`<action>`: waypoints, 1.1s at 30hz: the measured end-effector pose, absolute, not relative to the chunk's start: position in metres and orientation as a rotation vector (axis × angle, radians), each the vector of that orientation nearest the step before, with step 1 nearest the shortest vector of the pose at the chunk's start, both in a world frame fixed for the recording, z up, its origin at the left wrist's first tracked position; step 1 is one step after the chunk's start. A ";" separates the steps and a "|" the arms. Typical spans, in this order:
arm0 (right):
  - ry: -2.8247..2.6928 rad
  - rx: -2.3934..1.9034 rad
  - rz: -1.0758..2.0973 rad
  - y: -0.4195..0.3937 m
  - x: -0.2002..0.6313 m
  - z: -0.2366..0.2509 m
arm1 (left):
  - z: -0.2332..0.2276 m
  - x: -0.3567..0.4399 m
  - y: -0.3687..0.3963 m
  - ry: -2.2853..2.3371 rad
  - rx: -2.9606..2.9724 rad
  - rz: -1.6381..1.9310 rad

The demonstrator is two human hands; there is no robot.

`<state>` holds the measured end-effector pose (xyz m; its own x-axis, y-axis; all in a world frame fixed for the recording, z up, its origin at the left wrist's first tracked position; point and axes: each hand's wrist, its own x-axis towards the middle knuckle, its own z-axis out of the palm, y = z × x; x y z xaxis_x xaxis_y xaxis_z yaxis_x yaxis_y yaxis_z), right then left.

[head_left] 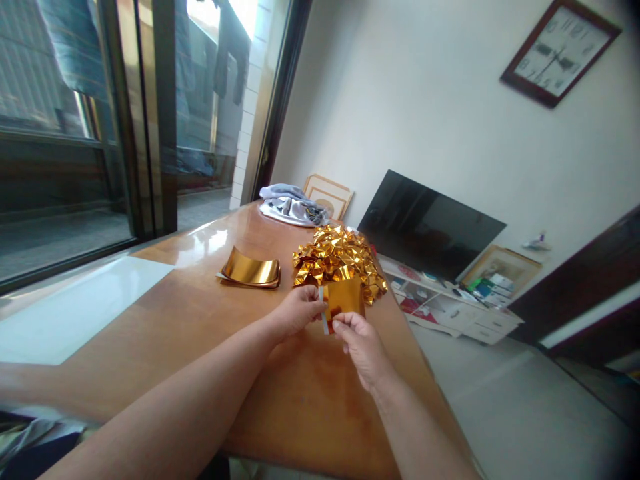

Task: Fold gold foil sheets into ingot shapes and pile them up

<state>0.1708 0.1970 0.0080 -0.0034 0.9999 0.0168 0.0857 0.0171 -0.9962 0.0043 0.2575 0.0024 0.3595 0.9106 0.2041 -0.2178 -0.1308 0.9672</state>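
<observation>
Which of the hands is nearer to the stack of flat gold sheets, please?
Left. The left hand is just right of the stack; the right hand is farther right.

We hold a gold foil sheet (344,299) upright above the wooden table (200,320), our left hand (299,310) pinching its left edge, where a white underside shows, and our right hand (363,347) gripping its lower edge from below. Just behind the sheet lies a heap of folded gold foil pieces (337,261). To the left of the heap, apart from it, sits a small stack of curled flat gold sheets (250,270). At the far end of the table lies a bundle of grey cloth (293,205). Beyond stand a dark television (430,227) on a white low cabinet (450,310) and a wall clock (559,50).
</observation>
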 end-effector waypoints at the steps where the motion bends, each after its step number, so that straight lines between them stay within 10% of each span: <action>1: -1.243 -1.261 1.178 0.196 0.171 0.008 | 0.001 0.005 0.258 0.717 1.376 1.149; 11: -0.768 -1.166 1.371 0.210 0.196 0.002 | 0.011 -0.001 0.246 1.139 2.389 1.136; 22: -1.917 -1.296 -0.299 0.183 0.197 0.003 | 0.022 0.001 0.230 1.198 2.913 1.001; 33: -2.091 -1.437 -0.466 0.171 0.199 0.001 | 0.019 0.005 0.229 1.185 2.943 0.952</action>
<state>0.1994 0.1711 0.0008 -0.2735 0.7375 0.6176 0.9298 0.3672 -0.0267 0.0052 0.2292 0.0189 0.5819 0.5824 0.5677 0.6798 -0.7314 0.0536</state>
